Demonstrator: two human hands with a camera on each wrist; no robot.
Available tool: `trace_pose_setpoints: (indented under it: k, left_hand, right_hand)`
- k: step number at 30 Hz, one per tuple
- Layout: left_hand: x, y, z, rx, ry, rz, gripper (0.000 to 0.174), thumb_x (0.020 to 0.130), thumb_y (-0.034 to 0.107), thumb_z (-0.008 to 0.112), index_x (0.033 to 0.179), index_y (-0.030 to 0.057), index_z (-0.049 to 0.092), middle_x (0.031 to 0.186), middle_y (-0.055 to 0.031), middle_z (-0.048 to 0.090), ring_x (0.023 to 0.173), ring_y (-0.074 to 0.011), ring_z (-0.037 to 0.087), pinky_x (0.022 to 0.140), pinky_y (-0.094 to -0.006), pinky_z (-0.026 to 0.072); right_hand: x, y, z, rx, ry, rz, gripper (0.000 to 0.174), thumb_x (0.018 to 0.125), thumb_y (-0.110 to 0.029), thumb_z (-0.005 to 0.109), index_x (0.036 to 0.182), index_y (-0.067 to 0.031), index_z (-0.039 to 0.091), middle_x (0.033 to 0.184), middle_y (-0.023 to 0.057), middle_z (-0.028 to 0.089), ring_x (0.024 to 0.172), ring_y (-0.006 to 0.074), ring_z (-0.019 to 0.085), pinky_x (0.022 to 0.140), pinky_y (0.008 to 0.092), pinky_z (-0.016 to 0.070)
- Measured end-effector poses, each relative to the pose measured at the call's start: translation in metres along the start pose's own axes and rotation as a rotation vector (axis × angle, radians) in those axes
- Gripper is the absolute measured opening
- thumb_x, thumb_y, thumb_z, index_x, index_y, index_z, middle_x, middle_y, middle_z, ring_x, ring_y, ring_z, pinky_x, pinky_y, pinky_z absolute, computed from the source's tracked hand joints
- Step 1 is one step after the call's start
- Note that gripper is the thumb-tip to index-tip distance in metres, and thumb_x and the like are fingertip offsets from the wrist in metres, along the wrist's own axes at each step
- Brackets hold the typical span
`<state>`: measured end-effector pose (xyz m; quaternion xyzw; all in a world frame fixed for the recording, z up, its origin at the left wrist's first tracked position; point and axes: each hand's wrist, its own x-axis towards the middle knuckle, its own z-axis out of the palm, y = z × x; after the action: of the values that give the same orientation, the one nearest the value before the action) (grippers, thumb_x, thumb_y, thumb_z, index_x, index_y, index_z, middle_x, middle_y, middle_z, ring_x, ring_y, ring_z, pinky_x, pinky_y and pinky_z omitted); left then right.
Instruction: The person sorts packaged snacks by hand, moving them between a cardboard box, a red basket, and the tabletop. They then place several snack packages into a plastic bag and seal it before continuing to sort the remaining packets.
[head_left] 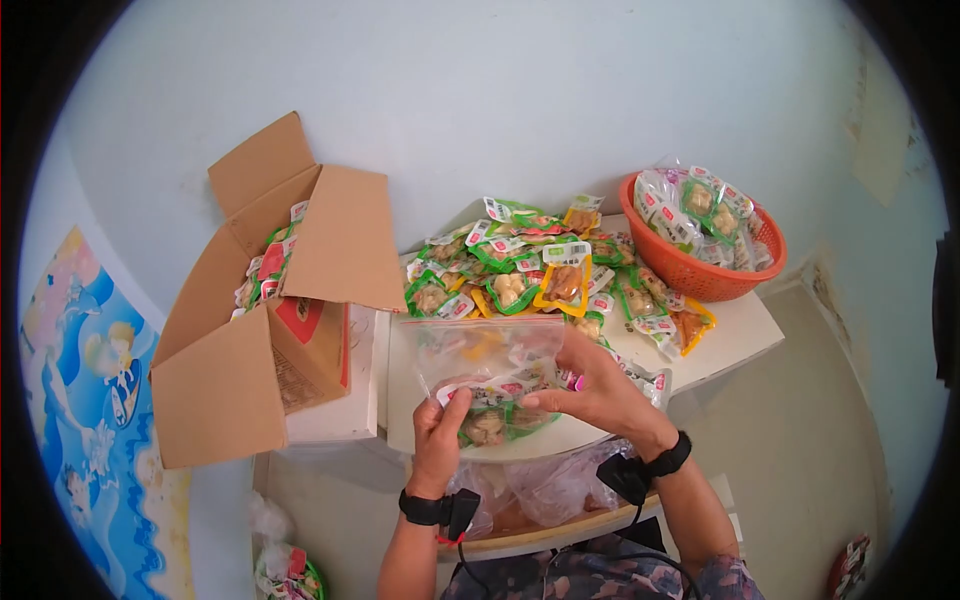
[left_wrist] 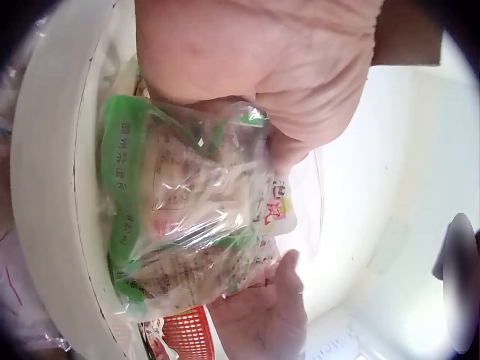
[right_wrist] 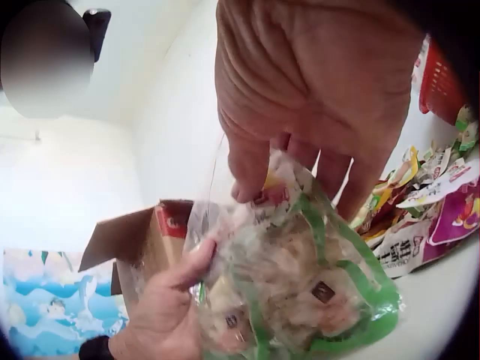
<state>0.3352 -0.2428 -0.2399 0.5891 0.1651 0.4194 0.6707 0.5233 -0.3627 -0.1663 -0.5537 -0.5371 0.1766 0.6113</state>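
Between both hands is a clear zip-top plastic bag (head_left: 440, 350), its top edge facing the wall. Inside lie green-edged snack packets (head_left: 487, 428) with pale, lumpy food, seen close up in both wrist views. My left hand (head_left: 437, 445) pinches the bag's left side, its thumb over the front. On the opposite side, my right hand (head_left: 605, 395) holds the bag between thumb and fingers. The right wrist view shows the right thumb on the plastic near a packet's printed top; the bag hides some fingertips.
A heap of snack packets (head_left: 510, 285) covers the table (head_left: 740, 340) behind the bag. An orange basket (head_left: 700, 275) of filled bags stands at the back right. On the left, an open cardboard box (head_left: 215, 385) holds more packets. Clear plastic bags (head_left: 560, 485) lie below the table's front edge.
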Motion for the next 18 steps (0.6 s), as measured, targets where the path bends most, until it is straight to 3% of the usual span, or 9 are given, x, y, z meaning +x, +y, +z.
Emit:
trace_pose_setpoints:
  k: [2,5,8,14,18]
  left_hand:
    - [0.004,-0.001,-0.001,-0.005,-0.018,0.023,0.027,0.108,0.019,0.058,0.121,-0.0015,0.070,0.111,-0.0056,0.074,0.100,-0.0111,0.068,0.091,-0.0281,0.0543]
    - [-0.001,0.006,0.003,-0.097,-0.005,-0.012,0.028,0.108,0.021,0.058,0.121,-0.0011,0.070,0.110,-0.0064,0.075,0.100,-0.0117,0.068,0.089,-0.0284,0.0551]
    - [0.000,-0.010,-0.011,0.005,-0.001,0.016,0.027,0.106,0.019,0.061,0.121,-0.0011,0.070,0.110,-0.0074,0.075,0.102,-0.0132,0.069,0.091,-0.0291,0.0549]
    - [0.002,0.028,0.001,0.206,-0.032,0.165,0.022,0.099,0.011,0.069,0.118,-0.0005,0.073,0.112,-0.0080,0.076,0.102,-0.0151,0.070,0.095,-0.0303,0.0543]
    - [0.006,0.031,-0.001,0.091,0.012,0.202,0.020,0.099,0.010,0.069,0.116,-0.0003,0.073,0.112,-0.0098,0.076,0.102,-0.0154,0.070,0.096,-0.0323,0.0537]
  right_hand:
    - [-0.005,0.009,-0.013,-0.063,-0.251,0.222,0.034,0.095,-0.015,0.076,0.126,-0.0037,0.070,0.107,0.0087,0.074,0.101,0.0194,0.069,0.091,0.0340,0.0537]
    - [-0.016,0.024,-0.005,0.016,-0.161,0.101,0.025,0.096,-0.008,0.074,0.120,0.0000,0.073,0.112,0.0068,0.075,0.104,0.0150,0.067,0.094,0.0306,0.0531]
    - [-0.023,0.045,0.004,0.101,-0.044,0.003,0.021,0.097,-0.007,0.069,0.117,-0.0016,0.074,0.104,0.0077,0.074,0.101,0.0150,0.068,0.091,0.0317,0.0527]
    - [-0.020,0.017,-0.004,0.161,-0.073,0.099,0.020,0.096,-0.005,0.069,0.115,0.0000,0.075,0.108,0.0040,0.074,0.099,0.0132,0.066,0.089,0.0293,0.0521]
    - [-0.010,0.012,-0.002,0.208,-0.056,0.052,0.021,0.096,-0.005,0.070,0.115,-0.0013,0.076,0.108,0.0046,0.075,0.097,0.0109,0.067,0.087,0.0292,0.0533]
